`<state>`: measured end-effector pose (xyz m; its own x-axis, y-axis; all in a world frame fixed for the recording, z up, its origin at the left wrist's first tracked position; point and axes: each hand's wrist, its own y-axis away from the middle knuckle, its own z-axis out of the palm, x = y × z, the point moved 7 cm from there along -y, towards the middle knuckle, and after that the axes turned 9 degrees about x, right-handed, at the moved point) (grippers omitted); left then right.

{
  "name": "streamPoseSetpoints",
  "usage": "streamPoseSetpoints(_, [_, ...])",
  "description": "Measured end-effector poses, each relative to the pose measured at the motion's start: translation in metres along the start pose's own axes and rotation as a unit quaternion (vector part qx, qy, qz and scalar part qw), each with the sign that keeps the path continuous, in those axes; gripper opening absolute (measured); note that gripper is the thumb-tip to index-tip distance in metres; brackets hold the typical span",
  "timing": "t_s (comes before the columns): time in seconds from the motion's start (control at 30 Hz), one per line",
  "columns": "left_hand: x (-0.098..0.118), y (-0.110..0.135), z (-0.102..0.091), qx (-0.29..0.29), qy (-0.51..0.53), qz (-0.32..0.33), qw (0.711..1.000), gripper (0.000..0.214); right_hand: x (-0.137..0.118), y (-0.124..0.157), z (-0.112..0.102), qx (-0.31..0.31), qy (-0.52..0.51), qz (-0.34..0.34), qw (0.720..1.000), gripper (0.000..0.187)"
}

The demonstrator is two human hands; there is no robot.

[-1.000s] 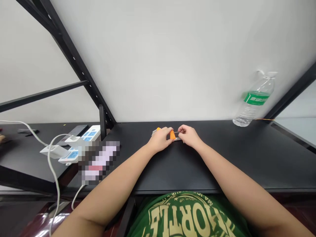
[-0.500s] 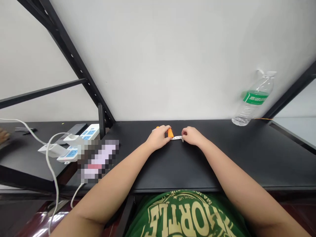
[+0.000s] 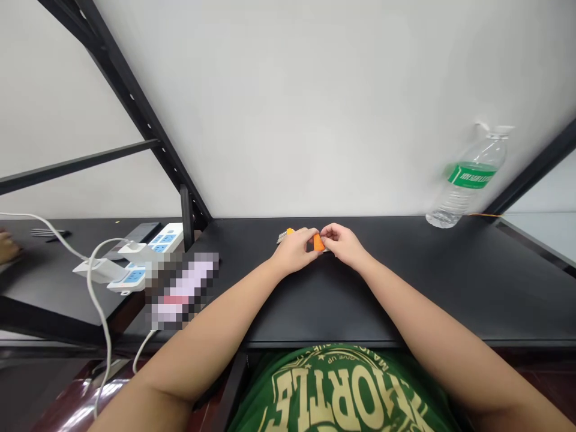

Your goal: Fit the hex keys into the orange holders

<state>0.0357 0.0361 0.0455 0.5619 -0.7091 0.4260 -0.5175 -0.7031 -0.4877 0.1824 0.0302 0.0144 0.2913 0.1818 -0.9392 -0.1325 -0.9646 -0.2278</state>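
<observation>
You hold the small orange tool [image 3: 318, 242] between both hands, just over the black surface [image 3: 405, 282] and near the back wall. Your left hand [image 3: 294, 249] is closed around its left part, and thin metal bits [image 3: 282, 237] stick out past your knuckles. Your right hand [image 3: 342, 243] pinches the orange end with its fingertips. So both grips are clenched on the same tool, and your hands touch each other. It looks like you are working on a little part at the orange end, but your fingers hide it, so I cannot tell how. A next move would call for a firm left grip and small, careful right fingers. The water bottle [image 3: 468, 180] stands well apart on your right, and the white power strips [image 3: 148, 258] lie well apart on your left
</observation>
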Motion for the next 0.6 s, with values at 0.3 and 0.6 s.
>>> streamPoseSetpoints(0.3, [-0.004, 0.0, 0.004, -0.02, -0.026, 0.009, 0.999, 0.026, 0.001, -0.003, -0.01, 0.053, 0.103, -0.025, 0.993, 0.019])
streamPoseSetpoints(0.6, [-0.02, -0.001, 0.007, -0.033, -0.058, -0.017, 0.998, 0.038, 0.017, -0.021, -0.043, 0.063, 0.316, 0.015, 0.946, 0.015])
